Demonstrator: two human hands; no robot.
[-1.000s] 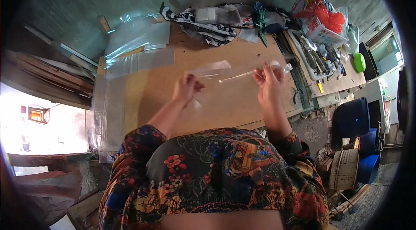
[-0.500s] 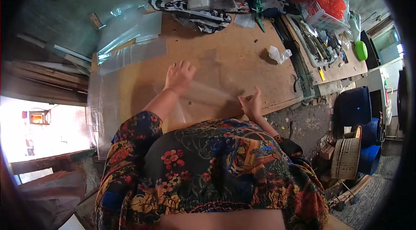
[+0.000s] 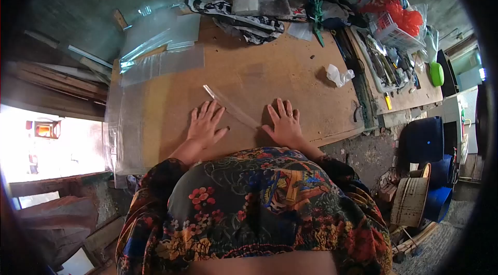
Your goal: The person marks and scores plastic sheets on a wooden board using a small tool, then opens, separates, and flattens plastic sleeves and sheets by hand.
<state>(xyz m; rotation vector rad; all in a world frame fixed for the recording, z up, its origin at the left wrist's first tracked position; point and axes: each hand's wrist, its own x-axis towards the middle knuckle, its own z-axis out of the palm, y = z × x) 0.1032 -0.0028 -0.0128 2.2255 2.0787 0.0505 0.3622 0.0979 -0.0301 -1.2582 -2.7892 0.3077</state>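
Observation:
My left hand (image 3: pixel 204 125) lies flat on the wooden table (image 3: pixel 249 80), fingers spread. To its right, my right hand (image 3: pixel 285 123) also rests flat with its fingers apart. Between them is a piece of clear plastic film (image 3: pixel 236 111), seen mostly by its shiny slanting edge. That edge runs from beyond the left fingertips down to near the right thumb. The film's other edges are too transparent to make out.
More clear plastic sheets (image 3: pixel 163 63) lie at the table's left. A striped black-and-white cloth (image 3: pixel 259 29) is bunched at the back. Crumpled white plastic (image 3: pixel 340 75), a tray of tools (image 3: pixel 384 60) and a yellow cutter (image 3: pixel 388 101) are on the right.
Both hands have come down flat on the table, the left moving nearer to my body and the right opening from a pinch. The film, blurred before, now lies still.

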